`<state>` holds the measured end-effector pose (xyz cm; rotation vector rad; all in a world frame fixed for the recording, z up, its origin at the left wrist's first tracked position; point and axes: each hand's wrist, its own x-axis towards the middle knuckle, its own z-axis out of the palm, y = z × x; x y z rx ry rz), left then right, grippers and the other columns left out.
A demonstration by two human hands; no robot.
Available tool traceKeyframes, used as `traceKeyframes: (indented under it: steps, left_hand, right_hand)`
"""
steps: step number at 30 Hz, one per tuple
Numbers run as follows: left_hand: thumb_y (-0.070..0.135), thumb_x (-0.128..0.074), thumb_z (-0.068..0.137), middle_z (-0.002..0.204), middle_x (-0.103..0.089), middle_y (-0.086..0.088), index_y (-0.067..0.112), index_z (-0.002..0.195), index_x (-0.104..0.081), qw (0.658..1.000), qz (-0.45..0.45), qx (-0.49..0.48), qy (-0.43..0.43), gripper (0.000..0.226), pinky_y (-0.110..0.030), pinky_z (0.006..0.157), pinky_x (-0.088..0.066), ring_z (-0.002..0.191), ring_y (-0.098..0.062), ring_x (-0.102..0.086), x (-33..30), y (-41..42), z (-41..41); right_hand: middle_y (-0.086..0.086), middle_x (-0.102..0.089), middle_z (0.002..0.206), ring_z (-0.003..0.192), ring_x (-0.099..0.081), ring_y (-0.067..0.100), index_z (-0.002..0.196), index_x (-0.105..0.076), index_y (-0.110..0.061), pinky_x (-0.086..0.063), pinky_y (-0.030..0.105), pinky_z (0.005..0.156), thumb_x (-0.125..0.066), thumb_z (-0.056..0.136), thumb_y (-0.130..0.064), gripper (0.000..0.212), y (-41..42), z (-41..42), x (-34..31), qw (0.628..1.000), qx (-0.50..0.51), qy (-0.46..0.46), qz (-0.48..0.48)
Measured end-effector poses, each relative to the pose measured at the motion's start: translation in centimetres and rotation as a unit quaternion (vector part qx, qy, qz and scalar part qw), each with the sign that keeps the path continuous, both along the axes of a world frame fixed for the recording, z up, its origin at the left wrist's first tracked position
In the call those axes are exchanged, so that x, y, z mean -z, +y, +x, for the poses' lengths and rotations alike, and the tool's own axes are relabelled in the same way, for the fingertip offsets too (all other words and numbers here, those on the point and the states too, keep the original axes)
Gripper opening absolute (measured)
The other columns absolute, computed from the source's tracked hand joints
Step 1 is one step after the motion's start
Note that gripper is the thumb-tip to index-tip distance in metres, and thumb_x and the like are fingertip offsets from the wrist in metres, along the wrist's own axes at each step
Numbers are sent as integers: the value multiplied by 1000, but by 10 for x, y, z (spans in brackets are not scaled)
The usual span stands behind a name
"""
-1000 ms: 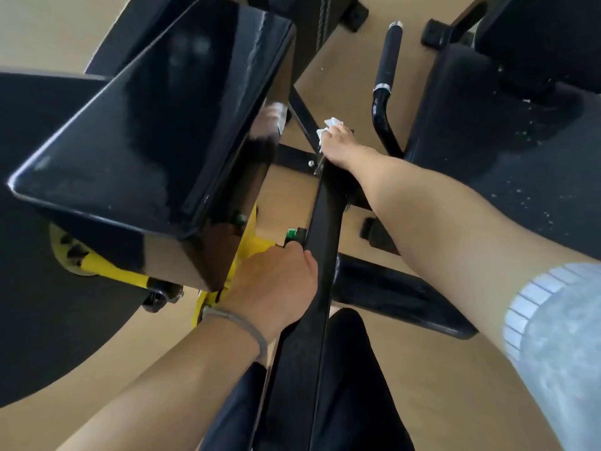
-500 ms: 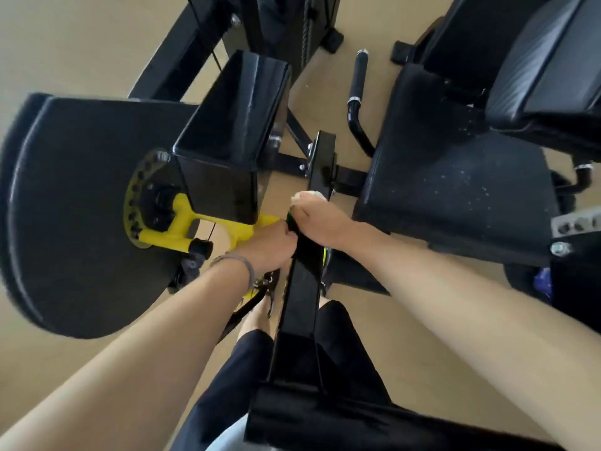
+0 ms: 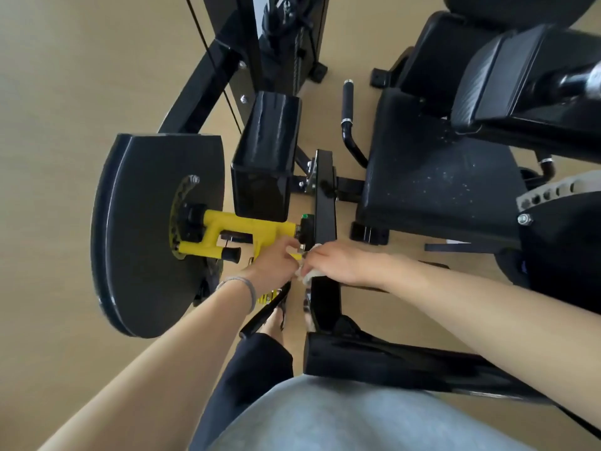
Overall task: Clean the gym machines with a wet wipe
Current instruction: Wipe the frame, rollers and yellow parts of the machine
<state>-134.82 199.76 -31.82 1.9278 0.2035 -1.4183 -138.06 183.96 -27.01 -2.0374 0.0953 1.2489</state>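
Wet wipe (image 3: 310, 275) under right hand (image 3: 338, 262) fingers (image 3: 313, 255)

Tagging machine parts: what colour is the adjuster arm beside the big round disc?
Bright yellow adjuster arm, with black knobs; clearest in the head view.

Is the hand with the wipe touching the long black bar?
Touching. The head view shows the right hand pressing the white wipe down on the black bar, with no gap visible.
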Motion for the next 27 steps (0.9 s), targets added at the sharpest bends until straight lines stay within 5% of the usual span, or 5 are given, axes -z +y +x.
traceKeyframes:
  steps: [5, 9, 12, 17, 27]
  left_hand:
    - [-3, -59, 87, 91, -59, -5, 17, 112, -58, 998, -60, 28, 5, 33, -40, 78, -49, 81, -21, -53, -22, 1, -7]
    - [4, -65, 84, 108, -67, -12, 7, 120, -60, 993, -91, -21, 71, 37, -44, 103, -52, 103, -28, -64, -32, 10, -9]
    - [11, -71, 87, 115, -68, -14, 13, 120, -61, 993, -92, -20, 68, 34, -37, 98, -55, 112, -30, -64, -35, 14, -10]
    - [6, -70, 87, 106, -63, -5, 14, 121, -56, 994, -91, 53, 25, 38, -17, 66, -52, 85, -13, -61, -41, 12, -12]
    - [4, -66, 88, 103, -67, -14, 4, 112, -62, 983, -97, -151, -45, 25, -31, 79, -60, 86, -21, -67, -72, 35, -6]
  right_hand:
    - [-5, -68, 112, 113, -58, 16, 90, -73, -26, -41, 38, 106, -38, 104, -28, 38, 3, -7, -9, 999, 31, 10, 14]
    - [2, -68, 95, 95, -60, 18, 78, -67, -25, -46, 34, 83, -39, 105, -32, 39, 5, -10, -12, 998, 65, -3, -5]
    - [7, -62, 85, 83, -55, 19, 72, -65, -14, -40, 32, 73, -41, 105, -32, 45, 6, -10, -21, 992, 121, 9, -16]
    - [21, -66, 113, 109, -60, 32, 96, -76, -4, -45, 43, 97, -42, 105, -34, 46, 8, -11, -33, 985, 167, 22, -21]
    - [17, -67, 123, 117, -64, 30, 119, -67, 1, -50, 42, 105, -38, 107, -34, 47, 21, 2, -56, 949, 285, 95, 94]
